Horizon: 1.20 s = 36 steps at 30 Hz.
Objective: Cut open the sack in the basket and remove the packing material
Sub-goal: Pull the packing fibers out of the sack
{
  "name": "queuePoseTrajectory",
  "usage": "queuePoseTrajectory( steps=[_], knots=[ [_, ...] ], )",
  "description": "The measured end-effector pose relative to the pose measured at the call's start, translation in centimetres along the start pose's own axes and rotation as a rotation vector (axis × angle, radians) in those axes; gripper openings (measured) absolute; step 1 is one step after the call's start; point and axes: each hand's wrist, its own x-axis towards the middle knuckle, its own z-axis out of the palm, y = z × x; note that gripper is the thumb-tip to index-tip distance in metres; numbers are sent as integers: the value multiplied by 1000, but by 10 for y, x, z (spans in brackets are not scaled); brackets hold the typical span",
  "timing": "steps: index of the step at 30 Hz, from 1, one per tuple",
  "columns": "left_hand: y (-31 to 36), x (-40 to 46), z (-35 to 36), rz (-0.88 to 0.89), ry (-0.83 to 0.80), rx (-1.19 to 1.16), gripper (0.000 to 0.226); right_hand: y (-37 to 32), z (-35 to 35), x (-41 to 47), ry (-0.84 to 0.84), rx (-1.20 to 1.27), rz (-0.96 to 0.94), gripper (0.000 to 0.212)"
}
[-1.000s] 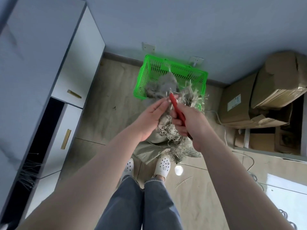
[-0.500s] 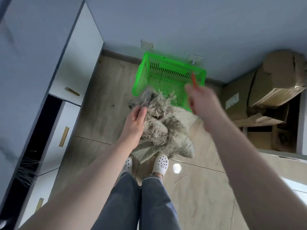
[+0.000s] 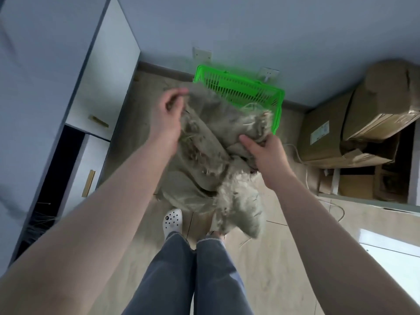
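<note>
Both hands gripping sack (image 3: pixel 211 142), left hand (image 3: pixel 169 114), right hand (image 3: pixel 264 153), sack hanging lengthwise toward feet

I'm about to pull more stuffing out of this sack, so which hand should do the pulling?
Probably the right hand. It grips the sack beside the frayed fibres, nearest the loose material. The left hand holds the upper edge, a grip suited to steadying the sack.

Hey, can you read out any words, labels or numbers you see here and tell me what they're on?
No text here is legible.
White label on the cardboard box: print too small and blurred to read.
Sack, green basket, cabinet doors: no writing visible.
</note>
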Motion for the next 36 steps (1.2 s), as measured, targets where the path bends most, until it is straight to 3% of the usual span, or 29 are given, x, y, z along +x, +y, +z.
queuePoseTrajectory(
  steps=[1,3,5,8,9,11,13,14,16,17,20,25,27,30,32,36],
  knots=[
    [3,9,-5,-16,83,-8,24,-2,-4,-3,33,174,30,20],
    [8,16,-13,-6,84,34,39,-4,-12,-9,102,408,101,14],
    [14,5,-9,-2,65,119,58,-1,-13,-11,153,502,173,18],
    [20,-32,9,-28,207,259,79,1,-4,-15,182,545,202,22],
    [20,-46,16,-107,196,289,86,0,-1,-17,194,555,197,21],
    [13,-72,29,-352,27,287,96,-3,4,-18,194,581,174,26],
    [3,-91,38,-547,-195,208,90,-4,4,-18,180,564,147,28],
    [-4,-96,41,-574,-267,149,76,-4,2,-17,183,533,136,26],
    [-12,-95,40,-529,-283,107,46,-3,-10,-11,258,435,145,28],
    [-14,-92,39,-510,-262,73,41,-2,-17,-7,300,412,170,35],
    [-9,-83,37,-488,-202,-67,47,0,-32,-3,330,295,275,63],
    [-2,-80,42,-435,-267,-95,48,-10,4,-28,40,-1,242,98],
    [-2,-81,46,-462,-263,-151,44,-9,22,-29,24,-7,153,80],
    [-1,-78,44,-492,-141,-136,60,-6,28,-27,187,31,95,33],
    [-7,-71,41,-443,-83,-95,71,-2,22,-27,298,12,39,36],
    [-7,-66,38,-344,-84,-76,62,1,14,-25,401,137,26,34]
  ],
)
